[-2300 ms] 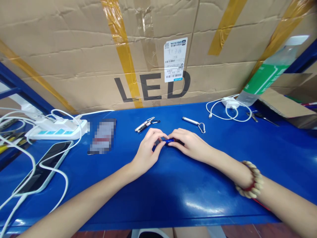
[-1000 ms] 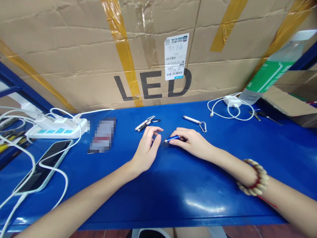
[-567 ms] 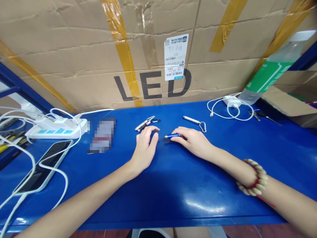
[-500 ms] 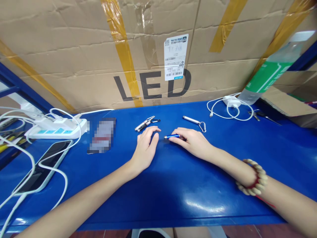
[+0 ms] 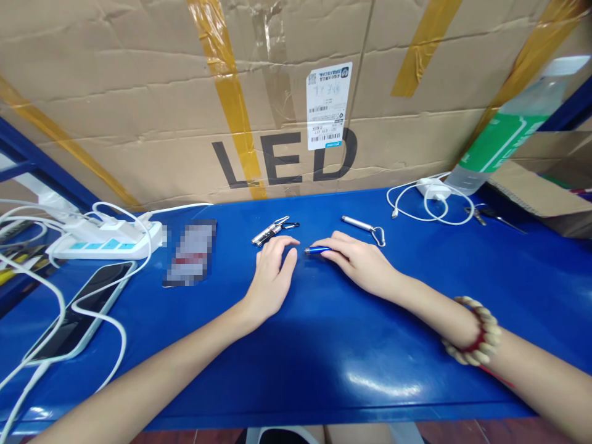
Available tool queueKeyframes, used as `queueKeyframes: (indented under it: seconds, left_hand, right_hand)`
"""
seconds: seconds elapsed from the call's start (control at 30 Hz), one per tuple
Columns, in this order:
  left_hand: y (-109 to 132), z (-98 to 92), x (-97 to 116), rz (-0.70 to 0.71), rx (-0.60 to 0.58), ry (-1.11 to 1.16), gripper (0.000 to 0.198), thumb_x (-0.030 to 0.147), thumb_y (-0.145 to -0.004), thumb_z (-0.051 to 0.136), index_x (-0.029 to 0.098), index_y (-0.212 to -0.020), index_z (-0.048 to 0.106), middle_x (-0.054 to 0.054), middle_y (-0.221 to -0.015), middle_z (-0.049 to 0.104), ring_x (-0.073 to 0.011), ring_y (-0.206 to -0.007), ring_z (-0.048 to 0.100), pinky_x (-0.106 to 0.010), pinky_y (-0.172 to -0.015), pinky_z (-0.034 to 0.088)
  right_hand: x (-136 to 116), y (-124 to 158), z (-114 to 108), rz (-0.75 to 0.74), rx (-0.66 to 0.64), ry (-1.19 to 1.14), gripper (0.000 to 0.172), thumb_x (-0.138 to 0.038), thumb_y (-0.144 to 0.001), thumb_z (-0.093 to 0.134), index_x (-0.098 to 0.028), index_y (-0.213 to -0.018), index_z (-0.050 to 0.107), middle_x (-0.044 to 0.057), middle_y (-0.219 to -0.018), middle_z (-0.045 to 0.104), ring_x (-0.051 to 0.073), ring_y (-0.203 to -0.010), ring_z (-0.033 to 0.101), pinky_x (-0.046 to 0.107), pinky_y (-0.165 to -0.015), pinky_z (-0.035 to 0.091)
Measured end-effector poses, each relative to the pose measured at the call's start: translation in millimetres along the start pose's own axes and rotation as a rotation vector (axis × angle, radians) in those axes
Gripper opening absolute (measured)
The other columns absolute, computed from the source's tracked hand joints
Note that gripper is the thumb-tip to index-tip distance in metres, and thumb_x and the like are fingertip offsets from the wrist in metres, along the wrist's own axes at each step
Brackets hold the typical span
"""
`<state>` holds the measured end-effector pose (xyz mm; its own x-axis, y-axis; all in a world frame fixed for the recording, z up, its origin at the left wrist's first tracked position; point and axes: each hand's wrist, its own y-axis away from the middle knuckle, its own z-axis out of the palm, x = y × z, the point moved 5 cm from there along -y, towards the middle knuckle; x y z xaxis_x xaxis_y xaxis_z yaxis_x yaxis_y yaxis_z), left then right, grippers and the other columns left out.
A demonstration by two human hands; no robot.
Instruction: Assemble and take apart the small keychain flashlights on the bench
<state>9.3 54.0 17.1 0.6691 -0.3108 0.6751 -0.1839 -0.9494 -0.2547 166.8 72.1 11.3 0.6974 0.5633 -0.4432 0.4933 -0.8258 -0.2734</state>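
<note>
Well, cardboard (image 5: pixel 148 111) backs the blue tabletop (image 5: pixel 314 364) under the right hand (image 5: pixel 358 259).

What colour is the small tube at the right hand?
The tube is blue with a silvery end; head view.

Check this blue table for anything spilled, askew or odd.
No spill shows. The flat item left of the left hand is oddest: it's pixelated, so its surface can't be read. White cables trail untidily across the phone. The bottle looks tilted, perhaps only lens distortion.
</note>
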Motion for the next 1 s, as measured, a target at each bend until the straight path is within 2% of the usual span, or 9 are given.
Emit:
queueKeyframes:
  seconds: [0.13,0.27,0.33,0.5,0.7,0.87,1.0]
  left_hand:
    - [-0.2,-1.2,-4.2,-0.06,0.03,-0.098,0.021,0.028,-0.09,0.037,0.023,-0.105,0.051,-0.005,-0.128,0.047,-0.0212,-0.125,0.034,-0.045,-0.103,0.023]
    - [-0.3,0.0,-10.8,-0.136,0.031,-0.166,0.029,0.029,-0.086,0.042,0.022,-0.113,0.048,-0.009,-0.142,0.03,-0.0265,-0.134,0.016,-0.05,-0.104,0.017]
    - [-0.3,0.5,-14.3,-0.177,0.035,-0.19,0.033,0.029,-0.084,0.046,0.021,-0.116,0.046,-0.011,-0.142,0.027,-0.0298,-0.134,0.014,-0.052,-0.103,0.016]
    - [-1.1,-0.3,-12.3,-0.108,0.067,-0.234,0.032,0.025,-0.079,0.05,0.022,-0.111,0.047,-0.009,-0.13,0.04,-0.0279,-0.123,0.03,-0.048,-0.098,0.026]
    - [-1.0,0.1,-15.0,-0.121,0.065,-0.263,0.028,0.026,-0.077,0.052,0.021,-0.105,0.053,-0.008,-0.111,0.047,-0.0269,-0.106,0.039,-0.045,-0.089,0.031]
    - [-1.6,1.5,-13.7,-0.04,0.062,-0.256,0.018,0.022,-0.078,0.051,0.023,-0.094,0.058,-0.005,-0.102,0.053,-0.0262,-0.103,0.041,-0.043,-0.086,0.032]
    - [-2.2,5.4,-6.2,0.055,-0.025,-0.192,0.017,0.014,-0.079,0.047,0.024,-0.088,0.059,-0.002,-0.096,0.058,-0.0228,-0.097,0.046,-0.04,-0.084,0.034]
  right_hand:
    - [4.6,-0.5,0.7,0.011,0.02,0.157,0.032,-0.03,-0.092,0.035,-0.026,-0.113,0.059,0.006,-0.092,0.058,0.02,-0.087,0.056,0.033,-0.077,0.044]
    - [14.9,0.1,-3.6,0.084,0.106,0.267,0.03,-0.029,-0.09,0.041,-0.023,-0.112,0.06,0.008,-0.097,0.058,0.023,-0.092,0.053,0.036,-0.078,0.04]
    - [18.5,1.4,-7.5,0.111,0.154,0.331,0.028,-0.026,-0.088,0.043,-0.022,-0.11,0.061,0.009,-0.099,0.057,0.025,-0.095,0.051,0.036,-0.076,0.038]
    - [18.6,4.6,-18.7,0.109,0.263,0.437,0.033,-0.011,-0.085,0.039,-0.025,-0.104,0.062,0.009,-0.1,0.056,0.025,-0.092,0.048,0.035,-0.069,0.033]
    - [22.0,5.6,-17.9,0.139,0.239,0.488,0.028,-0.009,-0.081,0.038,-0.02,-0.081,0.064,0.009,-0.086,0.056,0.023,-0.08,0.047,0.033,-0.064,0.029]
    - [23.4,5.4,-17.4,0.145,0.25,0.489,0.028,-0.01,-0.082,0.038,-0.02,-0.091,0.063,0.01,-0.091,0.057,0.024,-0.083,0.048,0.035,-0.066,0.03]
    - [10.3,1.8,-21.5,0.05,0.26,0.332,0.023,-0.016,-0.085,0.042,-0.021,-0.096,0.062,0.008,-0.097,0.057,0.023,-0.091,0.05,0.035,-0.074,0.034]
